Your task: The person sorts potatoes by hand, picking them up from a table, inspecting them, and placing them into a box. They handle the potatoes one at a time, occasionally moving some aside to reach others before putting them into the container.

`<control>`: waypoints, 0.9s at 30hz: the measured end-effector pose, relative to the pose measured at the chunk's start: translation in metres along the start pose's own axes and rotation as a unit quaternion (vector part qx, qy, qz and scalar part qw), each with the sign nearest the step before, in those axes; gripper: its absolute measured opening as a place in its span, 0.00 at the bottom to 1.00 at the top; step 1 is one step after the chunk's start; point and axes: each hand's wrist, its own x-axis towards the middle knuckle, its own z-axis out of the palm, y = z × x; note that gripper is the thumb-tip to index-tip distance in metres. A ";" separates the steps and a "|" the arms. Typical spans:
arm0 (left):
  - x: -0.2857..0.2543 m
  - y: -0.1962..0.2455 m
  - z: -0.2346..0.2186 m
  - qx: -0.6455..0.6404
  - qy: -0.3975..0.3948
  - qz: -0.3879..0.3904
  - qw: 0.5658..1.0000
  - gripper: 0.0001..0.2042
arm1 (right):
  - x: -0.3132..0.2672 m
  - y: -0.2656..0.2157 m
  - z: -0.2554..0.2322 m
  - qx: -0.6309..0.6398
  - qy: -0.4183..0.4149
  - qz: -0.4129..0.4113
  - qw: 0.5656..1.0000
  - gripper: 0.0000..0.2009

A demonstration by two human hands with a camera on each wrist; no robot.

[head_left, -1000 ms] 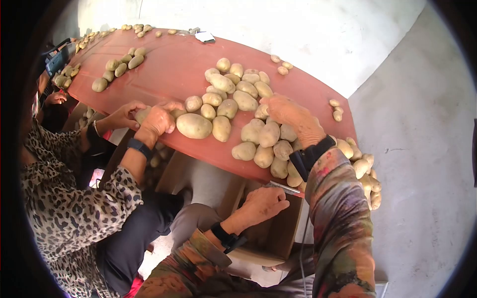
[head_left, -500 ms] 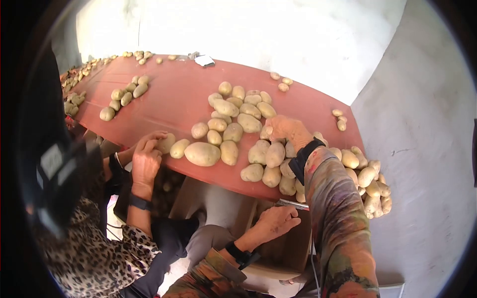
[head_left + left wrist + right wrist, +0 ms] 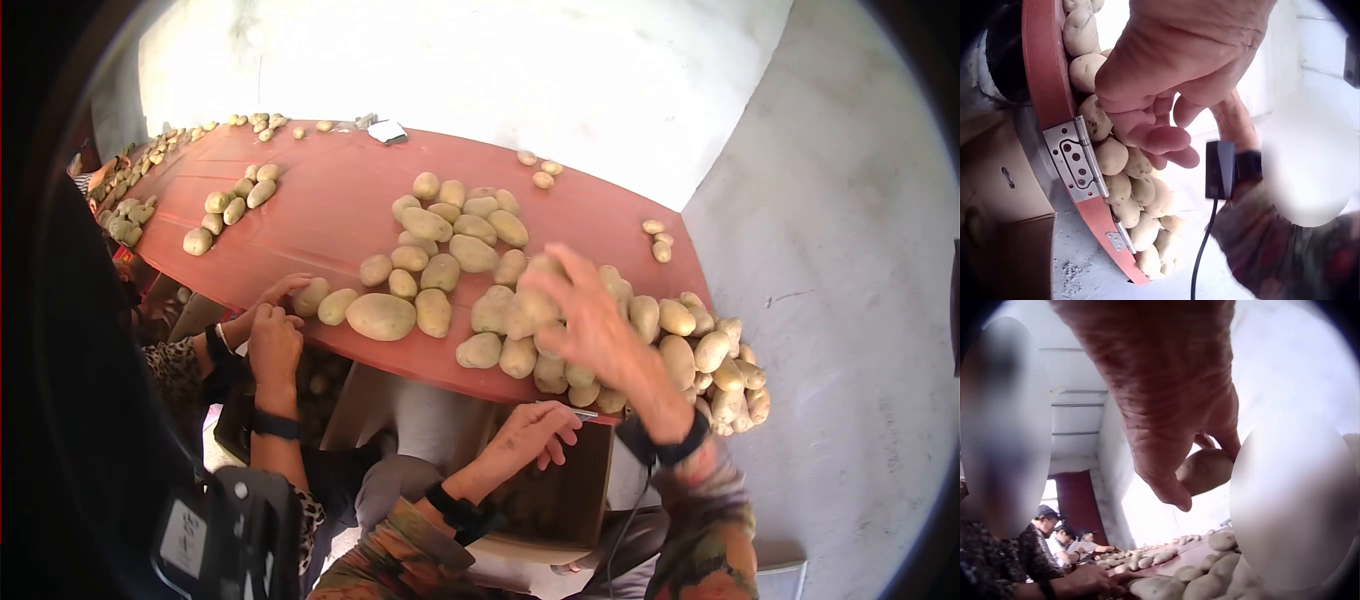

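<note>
Sorting room | long red table, potato piles, bare walls

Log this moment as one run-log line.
Right hand: grips rounded tan potato | left hand: empty, fingers loosely curled near silver metal hinge | red tabletop: tan potatoes in separate groups

The left hand, fingers loosely bent, appears near potatoes heaped along a red panel with metal hinges, beside a cardboard box.

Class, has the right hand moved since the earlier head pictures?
Yes: the right hand has come back toward the near table edge, closer to the metal hinge there.
</note>
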 end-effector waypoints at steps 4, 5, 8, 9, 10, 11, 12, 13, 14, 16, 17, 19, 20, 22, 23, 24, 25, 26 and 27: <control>0.010 -0.021 0.000 -0.230 0.000 -0.003 0.973 0.19 | -0.068 -0.045 -0.004 0.050 -0.025 0.040 0.998 0.29; 0.009 -0.018 0.005 -0.309 0.002 0.031 0.951 0.22 | -0.080 -0.051 -0.003 0.073 -0.036 0.064 0.995 0.29; 0.004 -0.001 0.016 -0.379 -0.011 0.050 0.924 0.26 | -0.107 -0.048 0.010 0.114 -0.037 0.116 0.986 0.29; 0.005 0.002 0.018 -0.420 -0.011 0.046 0.906 0.27 | -0.109 -0.045 0.008 0.116 -0.034 0.115 0.986 0.29; 0.007 0.002 0.019 -0.417 -0.008 0.045 0.908 0.27 | -0.111 -0.042 0.006 0.117 -0.059 0.100 0.986 0.28; 0.009 -0.002 0.019 -0.404 0.007 0.054 0.913 0.27 | -0.114 -0.039 0.004 0.120 -0.084 0.087 0.985 0.26; 0.011 -0.005 0.019 -0.392 0.023 0.064 0.917 0.27 | -0.114 -0.035 -0.002 0.124 -0.085 0.089 0.985 0.26; 0.012 -0.010 0.016 -0.393 0.026 0.062 0.917 0.27 | -0.111 -0.030 -0.011 0.157 -0.109 0.105 0.976 0.24; 0.012 -0.015 0.010 -0.318 0.028 0.024 0.947 0.27 | -0.108 -0.026 -0.019 0.189 -0.134 0.120 0.965 0.23; 0.013 -0.015 0.015 -0.210 0.046 -0.037 0.976 0.24 | -0.101 -0.015 -0.029 0.206 -0.098 0.119 0.966 0.20; 0.013 -0.013 0.019 -0.211 0.050 -0.042 0.975 0.24 | -0.098 -0.010 -0.031 0.220 -0.058 0.119 0.966 0.18; 0.014 -0.011 0.027 -0.044 0.072 -0.074 0.994 0.23 | -0.096 -0.002 -0.030 0.223 -0.001 0.118 0.968 0.15; 0.013 -0.008 0.033 -0.004 0.076 -0.086 0.993 0.22 | -0.094 0.001 -0.033 0.208 0.019 0.139 0.968 0.15; 0.012 -0.013 0.039 0.072 0.080 -0.079 0.991 0.22 | -0.089 0.006 -0.034 0.172 0.057 0.152 0.972 0.14; 0.010 -0.016 0.040 0.149 0.077 -0.070 0.983 0.21 | -0.087 0.007 -0.034 0.179 0.056 0.152 0.970 0.14; 0.010 -0.018 0.041 0.151 0.082 -0.074 0.982 0.21 | -0.086 0.008 -0.033 0.177 0.065 0.152 0.970 0.14; 0.012 -0.020 0.041 0.184 0.076 -0.070 0.978 0.22 | -0.084 0.008 -0.033 0.174 0.076 0.153 0.970 0.14; 0.012 -0.022 0.040 0.216 0.069 -0.065 0.972 0.22 | -0.083 0.007 -0.034 0.177 0.064 0.168 0.968 0.15; 0.013 -0.030 0.037 0.215 0.072 -0.068 0.972 0.22 | -0.083 0.008 -0.032 0.180 0.062 0.169 0.967 0.15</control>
